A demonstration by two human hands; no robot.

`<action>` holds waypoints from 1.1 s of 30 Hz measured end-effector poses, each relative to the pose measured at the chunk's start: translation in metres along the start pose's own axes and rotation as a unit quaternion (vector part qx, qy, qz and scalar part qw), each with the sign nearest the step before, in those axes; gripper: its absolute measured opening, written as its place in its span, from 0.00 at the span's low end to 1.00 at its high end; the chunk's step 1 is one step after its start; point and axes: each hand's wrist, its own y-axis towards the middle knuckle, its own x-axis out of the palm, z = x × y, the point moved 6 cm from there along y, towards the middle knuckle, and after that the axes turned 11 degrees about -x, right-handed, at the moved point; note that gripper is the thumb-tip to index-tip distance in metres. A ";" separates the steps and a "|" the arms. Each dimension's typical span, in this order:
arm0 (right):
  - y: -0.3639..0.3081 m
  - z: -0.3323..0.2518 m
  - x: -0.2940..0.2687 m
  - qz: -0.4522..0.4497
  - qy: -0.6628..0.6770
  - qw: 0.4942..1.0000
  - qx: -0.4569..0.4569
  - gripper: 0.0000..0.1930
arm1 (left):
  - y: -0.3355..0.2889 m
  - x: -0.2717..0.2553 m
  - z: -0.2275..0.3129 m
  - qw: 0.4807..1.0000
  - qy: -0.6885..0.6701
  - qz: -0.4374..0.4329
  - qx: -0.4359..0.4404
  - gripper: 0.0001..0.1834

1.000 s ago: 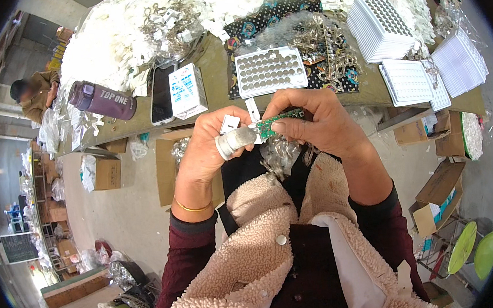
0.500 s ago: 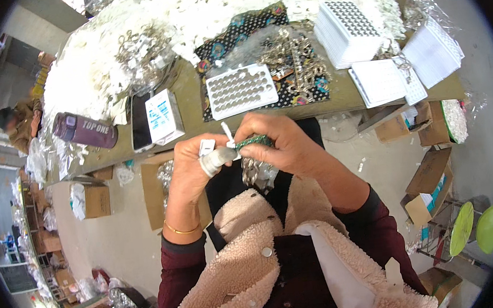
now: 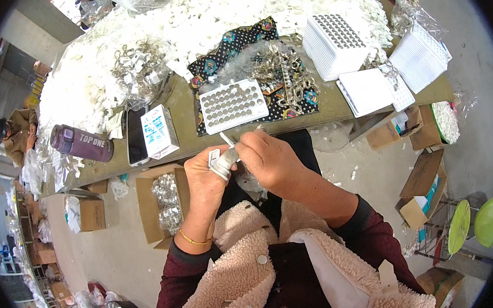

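Observation:
My left hand [image 3: 203, 173] is closed in front of the table edge, its thumb wrapped in a whitish covering [image 3: 224, 162]. A narrow white strip [image 3: 226, 138] sticks up between the fingertips of both hands, and a small white tag [image 3: 214, 157] shows beside the left thumb. My right hand [image 3: 270, 159] is pinched against the left fingertips; whatever lies inside its grip is hidden. Just beyond the hands, a white tray [image 3: 259, 113] with rows of round grey discs rests on a dotted dark cloth [image 3: 304, 104].
Metal chain-like pieces [image 3: 286, 72] lie behind the tray. A phone [image 3: 136, 136], a white-blue box [image 3: 161, 132] and a purple bottle [image 3: 82, 144] stand left. Stacked trays [image 3: 331, 54] are at right. White pieces [image 3: 201, 18] heap at the back. An open carton [image 3: 146, 202] sits below.
The green beaded piece that showed in my right fingers is out of sight now. My right hand has turned, with its knuckles closer over the left fingertips. The view has shifted slightly.

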 end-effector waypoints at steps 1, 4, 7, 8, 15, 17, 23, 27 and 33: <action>-0.001 0.001 -0.002 0.003 -0.002 1.000 0.001 0.15 | 0.000 0.001 -0.003 1.000 -0.009 -0.009 -0.026 0.06; -0.004 0.012 -0.012 0.024 0.006 0.999 0.039 0.13 | 0.004 0.015 -0.003 0.996 -0.081 -0.035 0.008 0.07; -0.014 0.037 -0.033 0.083 0.077 0.982 0.149 0.09 | 0.016 0.023 -0.001 0.982 -0.159 -0.106 0.007 0.11; -0.021 0.047 -0.046 0.113 0.087 0.972 0.186 0.09 | 0.018 0.019 -0.003 0.972 -0.211 -0.099 -0.014 0.14; -0.072 0.130 -0.087 0.058 -0.024 0.932 0.356 0.07 | 0.018 0.003 0.007 0.960 -0.238 -0.146 0.000 0.18; -0.077 0.144 -0.075 0.014 -0.083 0.935 0.343 0.08 | 0.014 0.010 0.008 0.961 -0.221 -0.165 -0.019 0.20; -0.069 0.147 -0.059 0.024 -0.203 0.956 0.211 0.14 | 0.002 0.019 0.014 0.965 -0.206 -0.161 -0.014 0.13; -0.063 0.142 -0.060 -0.030 -0.254 0.940 0.225 0.15 | 0.000 0.016 0.019 0.978 -0.140 -0.153 0.017 0.21; -0.028 0.114 -0.076 -0.042 -0.296 0.940 0.166 0.12 | -0.002 0.017 0.019 0.987 -0.091 -0.128 0.041 0.24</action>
